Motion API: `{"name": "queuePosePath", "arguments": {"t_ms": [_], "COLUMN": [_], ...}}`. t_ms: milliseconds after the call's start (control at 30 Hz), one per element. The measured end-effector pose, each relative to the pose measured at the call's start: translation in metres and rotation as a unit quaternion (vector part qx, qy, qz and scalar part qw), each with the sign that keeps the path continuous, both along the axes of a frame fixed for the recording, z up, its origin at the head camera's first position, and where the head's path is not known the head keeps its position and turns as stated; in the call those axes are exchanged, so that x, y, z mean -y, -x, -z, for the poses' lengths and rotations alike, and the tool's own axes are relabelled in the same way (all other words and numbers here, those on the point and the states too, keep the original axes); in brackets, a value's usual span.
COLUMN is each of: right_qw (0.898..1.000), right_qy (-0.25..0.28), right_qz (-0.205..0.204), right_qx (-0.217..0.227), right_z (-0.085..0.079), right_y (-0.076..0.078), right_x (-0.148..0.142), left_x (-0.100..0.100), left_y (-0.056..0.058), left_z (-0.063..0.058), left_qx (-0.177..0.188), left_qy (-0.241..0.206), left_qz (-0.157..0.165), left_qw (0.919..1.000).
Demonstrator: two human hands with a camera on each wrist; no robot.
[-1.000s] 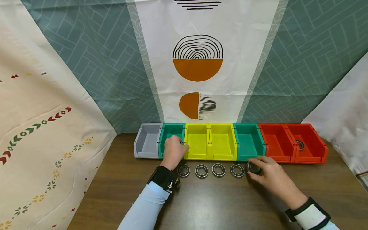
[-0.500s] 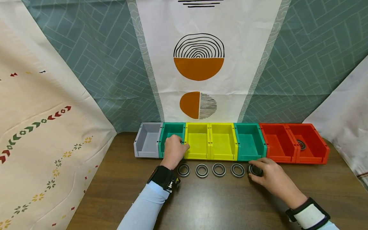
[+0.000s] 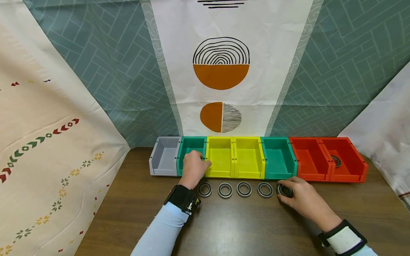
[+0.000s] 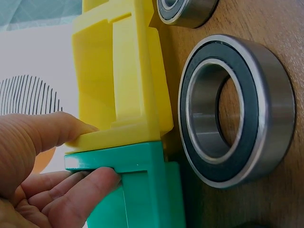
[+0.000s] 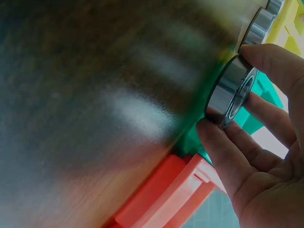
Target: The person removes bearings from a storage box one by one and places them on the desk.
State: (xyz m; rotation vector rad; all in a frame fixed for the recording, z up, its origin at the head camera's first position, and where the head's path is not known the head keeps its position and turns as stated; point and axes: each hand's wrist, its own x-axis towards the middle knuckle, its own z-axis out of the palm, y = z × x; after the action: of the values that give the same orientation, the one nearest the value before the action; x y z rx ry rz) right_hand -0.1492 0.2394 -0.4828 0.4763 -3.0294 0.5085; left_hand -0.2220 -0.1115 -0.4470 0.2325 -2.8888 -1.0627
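Observation:
My left hand (image 3: pixel 193 168) reaches over the left green storage bin (image 3: pixel 191 143). In the left wrist view its thumb lies on the wall of the yellow bin (image 4: pixel 128 71) and its fingers on the green side, pinching the two adjoining walls. My right hand (image 3: pixel 305 197) pinches a ball bearing (image 5: pixel 231 90) by its outer rim between thumb and fingers, at the right end of a row of bearings. That bearing (image 3: pixel 284 190) lies low over the table in front of the right green bin (image 3: pixel 278 156).
Several more bearings (image 3: pixel 225 190) lie in a line before the bins. A grey bin (image 3: pixel 164 156) stands at the left end, red bins (image 3: pixel 309 156) at the right, the last holding a bearing (image 3: pixel 335 161). A patterned cloth (image 3: pixel 221 121) hangs behind the wooden table (image 3: pixel 237 227).
My right hand and its bearing have shifted slightly toward me and to the right. The left hand stays in place on the bin walls.

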Motion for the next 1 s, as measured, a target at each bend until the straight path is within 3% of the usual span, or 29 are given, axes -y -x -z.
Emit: {"name": "queuePosePath", "arguments": {"t_ms": [1000], "right_qw": [0.999], "right_qy": [-0.008], "right_qz": [0.011], "right_qx": [0.034], "right_z": [0.0012], "right_y": [0.0012], "right_x": [-0.0006], "left_x": [0.0002], "left_y": [0.0011], "left_z": [0.0023], "left_qx": [0.003], "left_qy": [-0.004], "left_qz": [-0.002], "left_qw": [1.0000]}}
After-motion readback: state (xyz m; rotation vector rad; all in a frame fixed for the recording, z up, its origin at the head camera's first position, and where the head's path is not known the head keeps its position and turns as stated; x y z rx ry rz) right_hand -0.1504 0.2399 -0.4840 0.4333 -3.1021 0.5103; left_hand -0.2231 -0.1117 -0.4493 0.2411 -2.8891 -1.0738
